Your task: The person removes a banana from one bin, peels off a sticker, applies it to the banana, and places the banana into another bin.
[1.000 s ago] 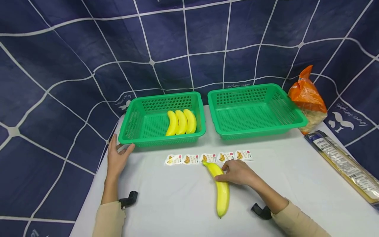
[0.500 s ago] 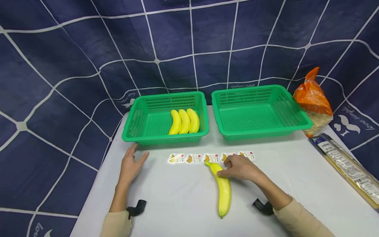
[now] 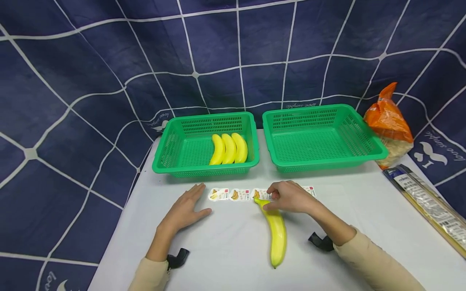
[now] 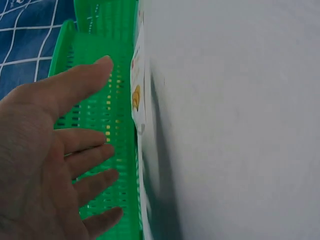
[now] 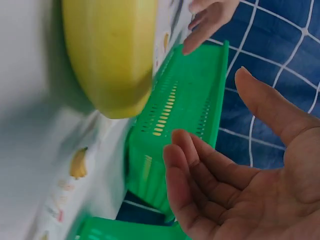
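A single yellow banana (image 3: 277,234) lies lengthwise on the white table, its stem end by a row of banana-printed stickers (image 3: 239,195). Over its upper part hovers my right hand (image 3: 291,197), covering some of the stickers. In the right wrist view that hand (image 5: 240,185) has loosely bent fingers, thumb spread apart, nothing between them; the banana (image 5: 112,55) is beside it. My left hand (image 3: 183,210) is just left of the sticker row, fingers extended and holding nothing. The left wrist view shows its spread fingers and a sticker (image 4: 137,97).
Behind the stickers stands a green basket (image 3: 207,171) with three bananas (image 3: 229,148) at its right side. To its right is another green basket (image 3: 327,162). An orange-topped bag (image 3: 389,121) and a long flat packet (image 3: 429,206) lie at the right. A blue checked curtain (image 3: 218,48) hangs behind.
My left hand has left the left basket's front corner and moved right and nearer, to the sticker row. My right hand has shifted slightly up toward the banana's stem. The banana stays put.
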A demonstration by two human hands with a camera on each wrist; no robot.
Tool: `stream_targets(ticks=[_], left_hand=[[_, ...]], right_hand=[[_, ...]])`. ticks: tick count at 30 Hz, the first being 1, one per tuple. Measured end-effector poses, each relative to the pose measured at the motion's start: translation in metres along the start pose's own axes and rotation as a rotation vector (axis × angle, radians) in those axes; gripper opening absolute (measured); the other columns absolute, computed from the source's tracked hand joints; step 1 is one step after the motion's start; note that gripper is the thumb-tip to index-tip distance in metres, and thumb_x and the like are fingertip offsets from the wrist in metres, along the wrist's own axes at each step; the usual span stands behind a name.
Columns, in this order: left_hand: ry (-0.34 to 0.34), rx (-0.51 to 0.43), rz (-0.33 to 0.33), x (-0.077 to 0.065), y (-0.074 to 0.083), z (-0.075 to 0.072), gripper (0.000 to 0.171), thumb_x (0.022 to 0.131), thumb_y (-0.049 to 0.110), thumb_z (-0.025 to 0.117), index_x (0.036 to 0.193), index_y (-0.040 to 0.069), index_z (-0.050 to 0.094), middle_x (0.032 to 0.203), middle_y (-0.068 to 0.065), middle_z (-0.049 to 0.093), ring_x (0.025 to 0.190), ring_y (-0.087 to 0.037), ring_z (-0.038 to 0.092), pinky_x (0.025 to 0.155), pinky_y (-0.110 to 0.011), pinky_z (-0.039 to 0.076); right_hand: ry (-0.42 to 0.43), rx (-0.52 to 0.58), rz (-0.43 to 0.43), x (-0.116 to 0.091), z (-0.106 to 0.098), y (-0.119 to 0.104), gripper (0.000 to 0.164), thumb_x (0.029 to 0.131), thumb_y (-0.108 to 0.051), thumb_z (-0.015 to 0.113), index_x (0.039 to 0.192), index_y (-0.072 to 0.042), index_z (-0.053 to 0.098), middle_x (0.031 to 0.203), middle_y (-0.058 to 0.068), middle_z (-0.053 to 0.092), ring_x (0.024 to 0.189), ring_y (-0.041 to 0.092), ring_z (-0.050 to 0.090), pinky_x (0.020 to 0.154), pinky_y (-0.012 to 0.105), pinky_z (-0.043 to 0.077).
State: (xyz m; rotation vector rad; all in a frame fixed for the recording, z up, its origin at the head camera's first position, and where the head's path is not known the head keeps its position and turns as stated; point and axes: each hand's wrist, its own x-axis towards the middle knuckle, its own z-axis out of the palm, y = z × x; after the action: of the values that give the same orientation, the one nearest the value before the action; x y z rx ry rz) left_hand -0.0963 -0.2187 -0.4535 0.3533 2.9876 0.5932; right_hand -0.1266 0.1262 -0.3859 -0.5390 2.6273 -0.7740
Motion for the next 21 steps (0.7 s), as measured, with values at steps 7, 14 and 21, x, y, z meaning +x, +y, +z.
stream_targets(ticks=[7, 14, 21], left_hand=[[-0.084, 0.036, 0.013, 0.003, 0.003, 0.004, 0.088, 0.085, 0.049, 0.069, 0.152, 0.005, 0.032, 0.160, -0.010, 0.029, 0.150, -0.032, 0.022, 0.121, -0.055, 0.017], [-0.114, 0.042, 0.015, 0.002, 0.002, 0.003, 0.087, 0.087, 0.052, 0.065, 0.152, 0.005, 0.031, 0.160, -0.010, 0.027, 0.150, -0.032, 0.020, 0.122, -0.054, 0.014], [-0.141, 0.035, 0.023, 0.003, 0.000, 0.005, 0.085, 0.088, 0.055, 0.063, 0.152, 0.007, 0.032, 0.161, -0.008, 0.027, 0.151, -0.030, 0.019, 0.122, -0.053, 0.014]], right_hand=[[-0.049, -0.036, -0.143, 0.012, -0.006, -0.017, 0.046, 0.073, -0.036, 0.084, 0.108, -0.007, 0.071, 0.088, -0.001, 0.067, 0.085, 0.015, 0.058, 0.076, 0.028, 0.047], [-0.128, -0.135, -0.403, 0.037, -0.009, -0.040, 0.039, 0.077, -0.030, 0.082, 0.110, -0.011, 0.070, 0.096, -0.004, 0.069, 0.090, 0.017, 0.062, 0.079, 0.025, 0.049], [-0.203, -0.189, -0.550, 0.067, -0.003, -0.061, 0.039, 0.080, -0.026, 0.080, 0.114, -0.011, 0.070, 0.103, -0.002, 0.071, 0.096, 0.021, 0.064, 0.081, 0.025, 0.051]])
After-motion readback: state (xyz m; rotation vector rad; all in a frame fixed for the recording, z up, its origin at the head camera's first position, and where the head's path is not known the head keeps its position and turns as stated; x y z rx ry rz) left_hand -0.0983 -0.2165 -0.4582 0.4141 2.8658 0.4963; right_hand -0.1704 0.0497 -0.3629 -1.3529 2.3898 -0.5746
